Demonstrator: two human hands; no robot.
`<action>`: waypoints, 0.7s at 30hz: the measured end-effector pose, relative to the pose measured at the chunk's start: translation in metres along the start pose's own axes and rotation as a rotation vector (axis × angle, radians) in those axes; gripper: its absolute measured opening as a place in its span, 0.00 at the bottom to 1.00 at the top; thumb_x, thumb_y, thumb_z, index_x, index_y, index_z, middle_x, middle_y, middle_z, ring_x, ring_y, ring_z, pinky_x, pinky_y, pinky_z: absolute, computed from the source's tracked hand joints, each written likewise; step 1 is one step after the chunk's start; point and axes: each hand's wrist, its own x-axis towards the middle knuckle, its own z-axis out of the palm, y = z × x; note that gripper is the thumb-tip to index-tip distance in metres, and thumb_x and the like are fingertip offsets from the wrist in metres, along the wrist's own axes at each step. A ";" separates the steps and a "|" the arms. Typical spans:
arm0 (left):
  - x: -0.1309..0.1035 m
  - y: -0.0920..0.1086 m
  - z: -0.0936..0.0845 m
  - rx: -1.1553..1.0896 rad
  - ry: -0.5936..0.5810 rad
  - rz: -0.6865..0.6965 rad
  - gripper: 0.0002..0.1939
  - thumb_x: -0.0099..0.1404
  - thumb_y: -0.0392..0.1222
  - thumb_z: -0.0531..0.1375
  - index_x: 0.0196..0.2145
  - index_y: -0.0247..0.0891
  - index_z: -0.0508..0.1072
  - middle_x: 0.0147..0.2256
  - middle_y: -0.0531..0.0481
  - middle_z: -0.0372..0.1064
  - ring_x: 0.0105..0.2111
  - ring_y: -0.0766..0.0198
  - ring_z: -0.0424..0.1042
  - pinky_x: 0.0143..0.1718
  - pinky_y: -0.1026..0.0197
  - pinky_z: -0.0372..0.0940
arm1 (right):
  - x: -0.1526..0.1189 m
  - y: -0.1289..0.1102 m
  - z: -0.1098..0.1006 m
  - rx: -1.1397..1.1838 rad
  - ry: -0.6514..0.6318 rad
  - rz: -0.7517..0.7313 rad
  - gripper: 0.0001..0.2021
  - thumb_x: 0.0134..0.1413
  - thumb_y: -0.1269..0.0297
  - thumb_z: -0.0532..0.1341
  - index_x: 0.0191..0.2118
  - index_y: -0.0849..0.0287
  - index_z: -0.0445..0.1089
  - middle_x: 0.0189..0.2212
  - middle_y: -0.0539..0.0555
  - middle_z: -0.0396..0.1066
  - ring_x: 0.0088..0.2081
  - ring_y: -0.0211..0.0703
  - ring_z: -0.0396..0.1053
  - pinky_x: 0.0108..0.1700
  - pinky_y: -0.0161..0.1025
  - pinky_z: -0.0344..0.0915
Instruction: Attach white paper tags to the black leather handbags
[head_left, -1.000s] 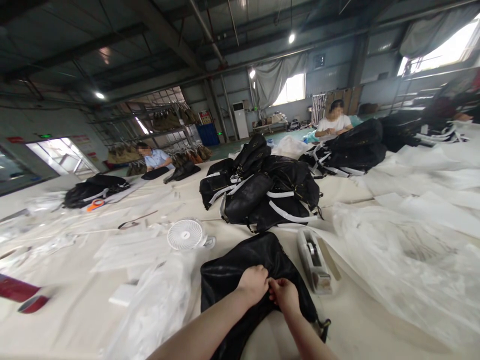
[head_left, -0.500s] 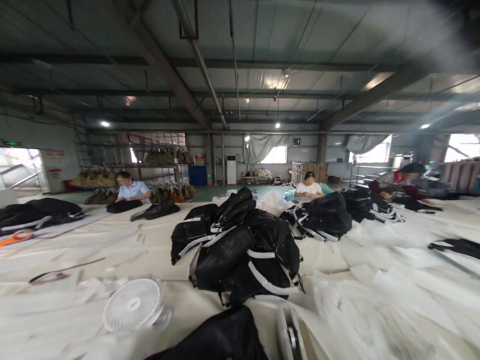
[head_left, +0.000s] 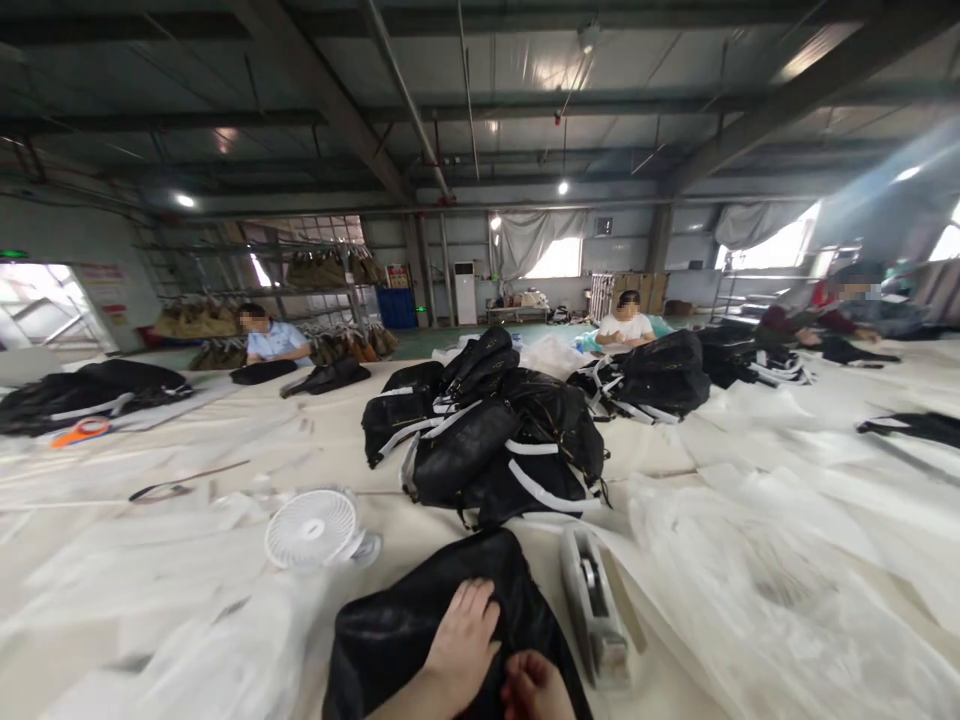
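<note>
A black bag [head_left: 390, 630] lies on the cream-covered table right in front of me. My left hand [head_left: 466, 635] rests flat on top of it with the fingers stretched out. Just to its right, my right hand [head_left: 534, 684] is at the bag's surface near the bottom edge of the view, its fingers curled together; whatever they may pinch is hidden. A tape dispenser [head_left: 598, 610] stands close by on the right of the bag.
Beyond the bag is a heap of black bags [head_left: 480, 450] with white strips. A small white fan [head_left: 311, 528] is at the left, clear plastic sheets [head_left: 772, 590] at the right. An orange tool [head_left: 81, 432] lies far left. Several people sit across the table.
The view has tilted down, so the scene sits higher in the picture. Both my hands now show on the near black bag, which was mostly below the frame before.
</note>
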 end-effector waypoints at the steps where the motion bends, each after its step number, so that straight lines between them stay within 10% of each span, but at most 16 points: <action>1: -0.002 -0.001 0.001 0.003 0.065 -0.001 0.21 0.61 0.41 0.56 0.53 0.38 0.70 0.66 0.41 0.51 0.66 0.45 0.48 0.67 0.39 0.44 | -0.002 0.002 0.001 0.060 -0.002 0.038 0.24 0.38 0.38 0.65 0.24 0.55 0.65 0.15 0.47 0.67 0.14 0.35 0.61 0.15 0.31 0.52; 9: 0.006 0.009 0.039 0.122 0.232 0.040 0.24 0.65 0.36 0.51 0.58 0.27 0.63 0.68 0.33 0.40 0.68 0.47 0.39 0.67 0.39 0.44 | -0.008 -0.003 -0.004 0.108 -0.014 0.068 0.24 0.38 0.40 0.66 0.27 0.58 0.66 0.18 0.49 0.69 0.16 0.34 0.64 0.17 0.30 0.55; 17: -0.024 -0.019 -0.015 0.009 0.038 0.202 0.48 0.53 0.66 0.63 0.64 0.40 0.56 0.70 0.40 0.33 0.69 0.46 0.36 0.69 0.42 0.35 | -0.014 -0.001 -0.005 0.068 0.006 0.031 0.21 0.42 0.42 0.64 0.28 0.58 0.68 0.19 0.50 0.70 0.17 0.35 0.65 0.18 0.32 0.57; 21: -0.069 -0.045 0.006 0.026 0.115 0.000 0.56 0.48 0.66 0.66 0.67 0.41 0.50 0.70 0.39 0.36 0.68 0.42 0.40 0.67 0.38 0.41 | -0.020 -0.006 0.002 -0.101 0.066 -0.007 0.19 0.47 0.44 0.61 0.29 0.57 0.71 0.20 0.50 0.71 0.18 0.39 0.67 0.20 0.34 0.60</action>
